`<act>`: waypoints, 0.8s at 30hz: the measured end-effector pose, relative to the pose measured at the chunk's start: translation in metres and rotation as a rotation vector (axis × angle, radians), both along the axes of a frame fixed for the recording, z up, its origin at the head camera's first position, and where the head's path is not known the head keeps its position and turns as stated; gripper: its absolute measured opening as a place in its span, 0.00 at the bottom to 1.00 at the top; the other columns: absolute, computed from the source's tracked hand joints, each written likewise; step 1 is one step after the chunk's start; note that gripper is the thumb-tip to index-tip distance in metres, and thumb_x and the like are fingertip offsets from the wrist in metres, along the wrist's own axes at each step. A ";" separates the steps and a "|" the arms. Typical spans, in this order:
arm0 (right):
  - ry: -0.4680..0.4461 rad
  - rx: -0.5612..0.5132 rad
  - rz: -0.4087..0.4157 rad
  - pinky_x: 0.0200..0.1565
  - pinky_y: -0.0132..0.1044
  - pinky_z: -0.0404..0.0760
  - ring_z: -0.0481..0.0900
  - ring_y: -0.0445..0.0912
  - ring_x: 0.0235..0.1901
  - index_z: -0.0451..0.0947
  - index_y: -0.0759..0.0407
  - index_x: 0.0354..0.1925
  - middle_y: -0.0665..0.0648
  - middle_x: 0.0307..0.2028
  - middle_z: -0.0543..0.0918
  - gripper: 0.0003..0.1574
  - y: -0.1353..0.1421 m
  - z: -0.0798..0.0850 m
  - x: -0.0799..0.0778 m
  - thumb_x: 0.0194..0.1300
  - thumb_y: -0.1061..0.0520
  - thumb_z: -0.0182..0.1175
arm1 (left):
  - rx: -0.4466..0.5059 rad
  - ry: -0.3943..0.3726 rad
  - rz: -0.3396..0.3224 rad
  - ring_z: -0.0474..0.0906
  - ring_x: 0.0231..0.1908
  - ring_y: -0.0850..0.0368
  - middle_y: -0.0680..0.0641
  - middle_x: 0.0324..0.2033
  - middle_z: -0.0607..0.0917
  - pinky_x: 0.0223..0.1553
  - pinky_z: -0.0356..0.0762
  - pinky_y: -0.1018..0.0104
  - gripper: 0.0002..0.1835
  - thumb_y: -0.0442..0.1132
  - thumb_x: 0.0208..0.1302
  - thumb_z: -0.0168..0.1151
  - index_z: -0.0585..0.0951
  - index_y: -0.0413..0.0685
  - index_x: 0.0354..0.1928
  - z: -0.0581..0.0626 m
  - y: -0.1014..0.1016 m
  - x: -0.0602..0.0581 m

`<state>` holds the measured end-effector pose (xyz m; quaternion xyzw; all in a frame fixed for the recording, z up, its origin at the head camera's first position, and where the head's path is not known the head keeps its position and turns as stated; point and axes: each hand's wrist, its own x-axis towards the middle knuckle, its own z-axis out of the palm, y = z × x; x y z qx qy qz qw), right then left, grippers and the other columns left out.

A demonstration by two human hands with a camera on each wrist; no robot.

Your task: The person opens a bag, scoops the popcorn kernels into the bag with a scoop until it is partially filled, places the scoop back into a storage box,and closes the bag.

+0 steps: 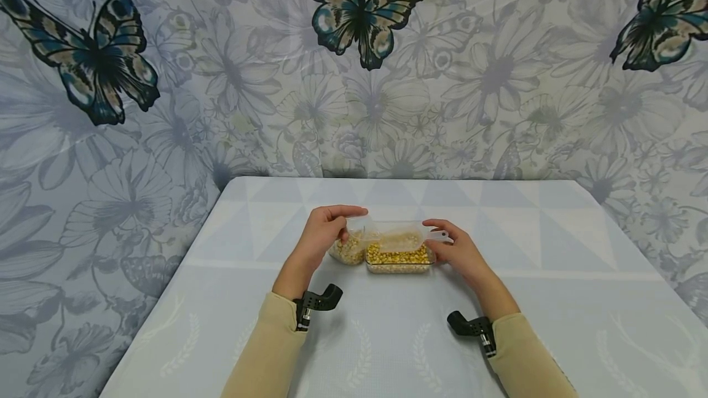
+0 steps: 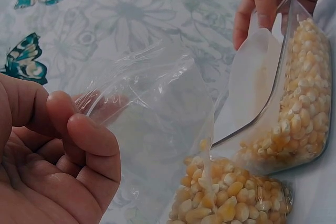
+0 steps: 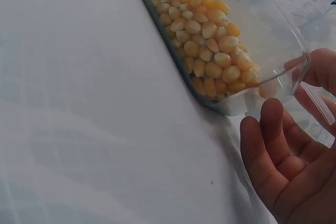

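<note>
A clear plastic bag [image 2: 231, 192] with corn kernels in its bottom stands against the left side of a clear rectangular container [image 1: 399, 269] that is also filled with corn kernels. My left hand [image 1: 326, 229] pinches the bag's upper edge between thumb and fingers, holding its top up and out to the left. A whitish translucent scoop [image 2: 252, 77] lies over the kernels in the container. At the container's right end, my right hand [image 1: 450, 249] pinches the scoop's handle. Its lower fingers [image 3: 251, 140] are curled just outside the container wall.
Container and bag stand on a table [image 1: 387, 336] with a pale patterned cover. Behind the table hangs a grey floral backdrop [image 1: 498, 109] with butterflies. Each wrist wears a black camera mount, such as the left mount [image 1: 321, 300].
</note>
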<state>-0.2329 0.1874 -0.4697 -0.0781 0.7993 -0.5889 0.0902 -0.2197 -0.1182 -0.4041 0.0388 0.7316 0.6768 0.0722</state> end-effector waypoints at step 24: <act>-0.004 0.119 -0.148 0.36 0.37 0.81 0.75 0.40 0.32 0.69 0.50 0.70 0.63 0.67 0.66 0.30 0.043 0.004 -0.005 0.72 0.53 0.56 | 0.003 -0.032 0.010 0.68 0.21 0.57 0.47 0.43 0.82 0.28 0.67 0.63 0.22 0.30 0.72 0.45 0.88 0.55 0.51 -0.002 -0.001 -0.003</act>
